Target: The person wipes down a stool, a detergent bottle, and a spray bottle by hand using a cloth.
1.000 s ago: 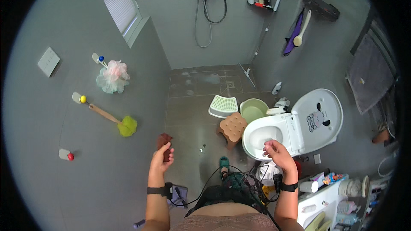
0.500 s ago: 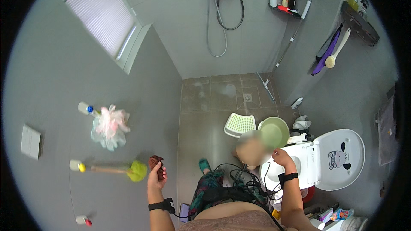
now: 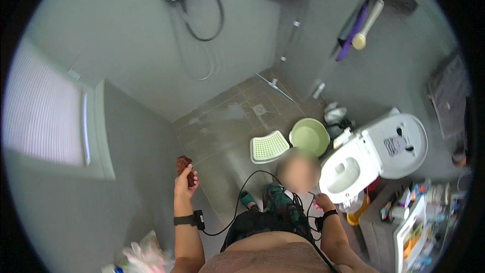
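My left hand (image 3: 186, 184) is wrapped round a crumpled dark brown cloth (image 3: 184, 166), held up in front of the grey wall. Folds of it stick out above my fingers. Over on the right, my right hand (image 3: 325, 202) is low beside the front of the open toilet (image 3: 346, 174). Its fingers are curled in, and what they hold, if anything, is too small to make out. Black cables (image 3: 303, 199) run down close to that hand. A blurred round patch (image 3: 298, 171) hides what lies between it and the basin.
A green basin (image 3: 309, 137) and a white-and-green step stool (image 3: 269, 147) stand on the tiled floor. Behind them lies a squeegee head (image 3: 274, 88). At lower right a cabinet (image 3: 371, 218) carries bottles and a white tray. A pink-and-white bath puff (image 3: 144, 259) is at lower left.
The view has swung left, bringing the cabinet into sight at lower right. My right hand has moved down, away from the toilet seat. My left hand still grips the brown cloth.
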